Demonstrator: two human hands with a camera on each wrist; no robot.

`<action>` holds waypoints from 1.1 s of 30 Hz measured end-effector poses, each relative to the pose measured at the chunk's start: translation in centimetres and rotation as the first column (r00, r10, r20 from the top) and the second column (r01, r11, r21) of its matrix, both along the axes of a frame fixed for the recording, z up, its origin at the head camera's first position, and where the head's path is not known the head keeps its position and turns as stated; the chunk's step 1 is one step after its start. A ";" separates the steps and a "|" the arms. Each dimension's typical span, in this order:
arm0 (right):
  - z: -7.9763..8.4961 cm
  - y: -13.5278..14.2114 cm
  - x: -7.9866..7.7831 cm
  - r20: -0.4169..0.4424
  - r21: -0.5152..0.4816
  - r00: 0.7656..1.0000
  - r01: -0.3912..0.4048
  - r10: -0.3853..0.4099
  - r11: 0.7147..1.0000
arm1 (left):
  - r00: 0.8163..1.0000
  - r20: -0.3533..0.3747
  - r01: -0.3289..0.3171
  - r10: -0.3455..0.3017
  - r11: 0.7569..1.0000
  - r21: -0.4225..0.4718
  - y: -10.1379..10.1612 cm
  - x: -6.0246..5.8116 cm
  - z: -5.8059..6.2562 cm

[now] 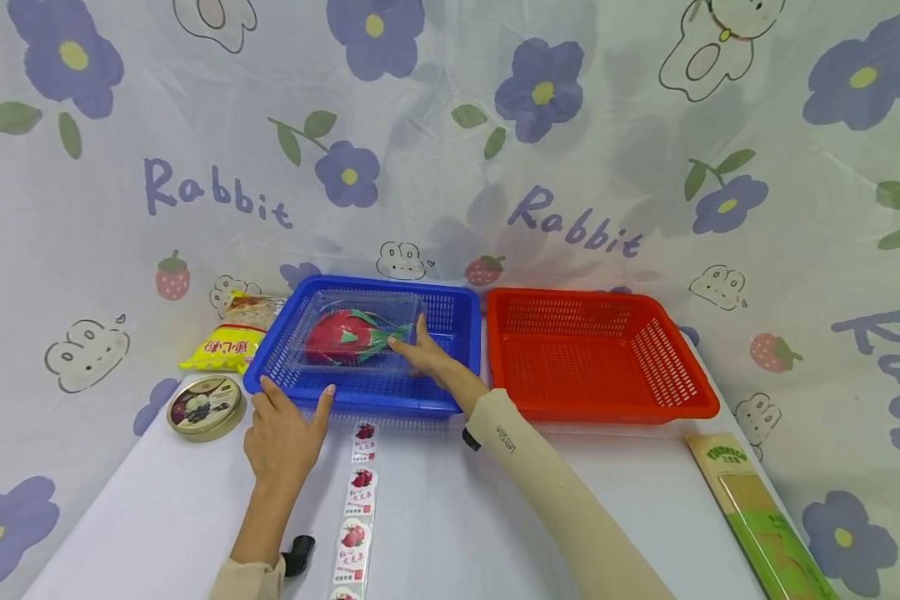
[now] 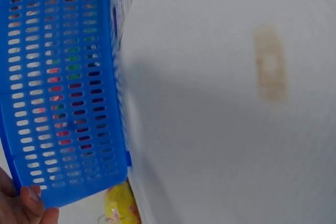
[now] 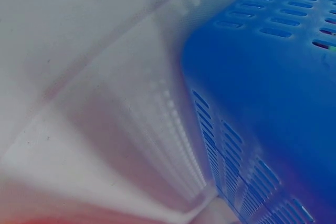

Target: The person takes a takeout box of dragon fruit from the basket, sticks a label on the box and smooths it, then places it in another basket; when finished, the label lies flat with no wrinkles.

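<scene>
A clear plastic box (image 1: 322, 312) with a red and green dragon fruit (image 1: 337, 337) inside lies in the blue basket (image 1: 461, 333). My right hand (image 1: 429, 354) holds the box's right end, thumb over the top and other fingers around the edge. Out at the basket's front left corner, my left hand (image 1: 285, 429) rests its fingertips at the rim, thumb spread away from them. The left wrist view shows these fingertips (image 2: 32, 195) against the basket corner, with the fruit's colours showing through the slots. Blue basket wall (image 3: 262, 103) fills much of the right wrist view.
A red basket (image 1: 570, 367) stands right of the blue one. On the left are a yellow food bag (image 1: 232, 337) and a round tin (image 1: 206, 407). A strip of dragon fruit stickers (image 1: 357, 500) runs down the table's front; a green package (image 1: 765, 521) lies far right.
</scene>
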State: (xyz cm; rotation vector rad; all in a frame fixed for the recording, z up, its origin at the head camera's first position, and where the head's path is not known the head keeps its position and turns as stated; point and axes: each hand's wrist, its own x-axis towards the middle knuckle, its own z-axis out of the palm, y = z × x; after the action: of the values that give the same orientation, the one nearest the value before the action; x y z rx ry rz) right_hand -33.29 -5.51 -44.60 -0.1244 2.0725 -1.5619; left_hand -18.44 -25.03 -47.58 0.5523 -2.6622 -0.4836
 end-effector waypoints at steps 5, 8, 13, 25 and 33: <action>-0.1 -0.1 0.0 0.028 -0.040 0.999 0.036 -0.035 0.999 | 1.000 -0.005 -0.001 0.001 1.000 -0.001 0.0 0.0 -0.1; -0.1 -0.2 -0.1 0.060 -0.087 0.996 0.066 -0.061 0.994 | 1.000 0.001 -0.001 0.001 1.000 0.003 0.0 0.0 -0.1; 0.0 -0.5 -0.2 0.138 -0.179 0.987 0.112 -0.087 0.978 | 1.000 0.007 -0.003 0.003 1.000 0.009 0.0 0.0 -0.1; 0.2 -0.7 -0.5 0.162 -0.231 0.984 0.114 -0.078 0.966 | 1.000 0.011 -0.003 0.003 1.000 0.011 0.1 -0.1 -0.1; 0.2 -0.7 -0.5 0.166 -0.245 0.983 0.116 -0.077 0.962 | 1.000 -0.004 -0.004 0.004 1.000 0.005 0.1 -0.1 -0.1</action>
State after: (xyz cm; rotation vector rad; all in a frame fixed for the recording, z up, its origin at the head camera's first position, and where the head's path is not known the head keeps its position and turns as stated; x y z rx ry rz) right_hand -33.75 -6.20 -44.37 0.0069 1.7765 -1.8320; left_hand -18.52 -24.96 -47.69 0.5570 -2.6562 -0.4905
